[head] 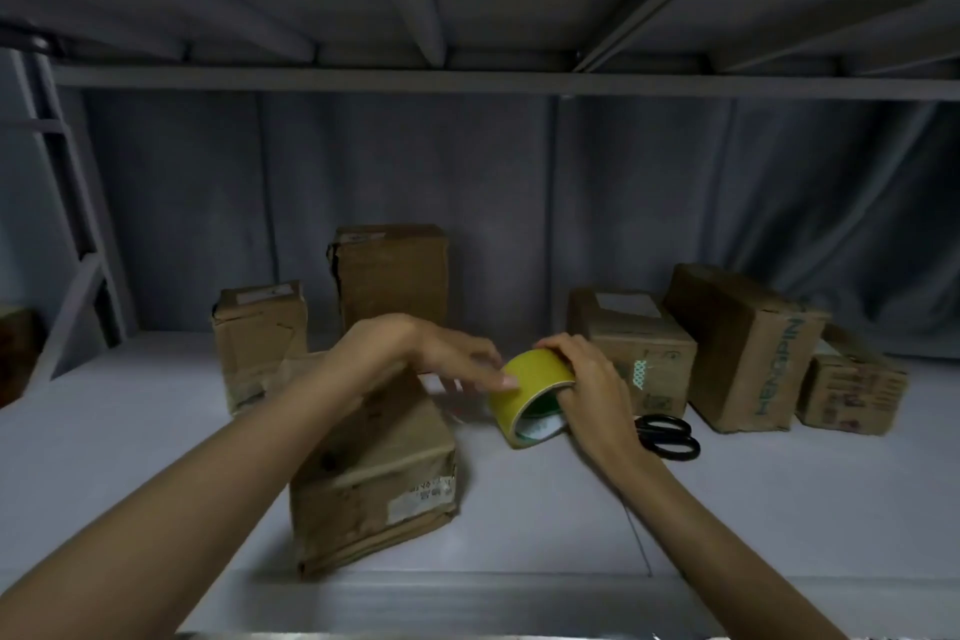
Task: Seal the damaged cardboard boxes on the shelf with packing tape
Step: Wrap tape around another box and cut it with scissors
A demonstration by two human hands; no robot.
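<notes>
Your nearest box (371,473) lies on the shelf (571,509); just right of it your right hand (589,387) grips the tape roll (530,398), your left hand (441,353) touching it with relaxed fingers.

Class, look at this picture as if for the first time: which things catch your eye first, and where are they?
The yellow tape roll stands out at the centre, gripped by the right hand while the left hand touches its surface. Worn cardboard boxes sit around them on the pale shelf, and black scissors lie just right of the roll.
</notes>
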